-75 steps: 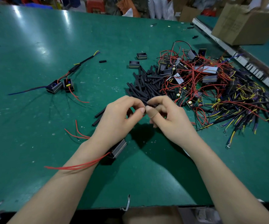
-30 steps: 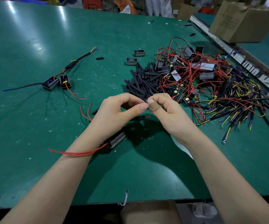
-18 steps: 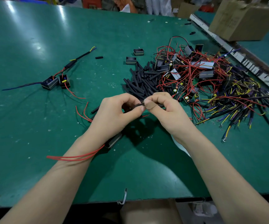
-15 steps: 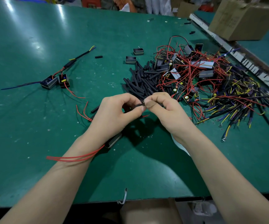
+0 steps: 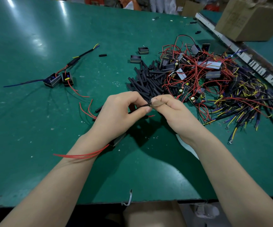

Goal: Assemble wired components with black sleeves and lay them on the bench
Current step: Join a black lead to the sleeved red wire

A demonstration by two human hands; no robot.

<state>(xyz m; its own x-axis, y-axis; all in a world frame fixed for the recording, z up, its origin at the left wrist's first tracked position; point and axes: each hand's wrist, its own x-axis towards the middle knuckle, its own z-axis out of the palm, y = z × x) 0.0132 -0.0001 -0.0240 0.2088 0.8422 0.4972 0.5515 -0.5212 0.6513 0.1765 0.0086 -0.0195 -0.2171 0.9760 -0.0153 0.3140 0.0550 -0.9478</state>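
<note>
I see two finished units [image 5: 58,78] laid aside, both hands [image 5: 116,112] pinching one black sleeve [image 5: 144,104], and a big pile [image 5: 206,79] left.

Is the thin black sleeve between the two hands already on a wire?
Cannot tell. Left hand and right hand pinch the thin black sleeve at both ends, hiding them.

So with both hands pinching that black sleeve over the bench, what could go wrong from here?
1. The left hand and right hand pinch the black sleeve only at the fingertips; it could slip and drop into the loose sleeve pile right behind.
2. The component hangs under the left wrist by its red wires; pulling may strain them.
3. The tangled wire heap lies close to the right hand and could snag.
</note>
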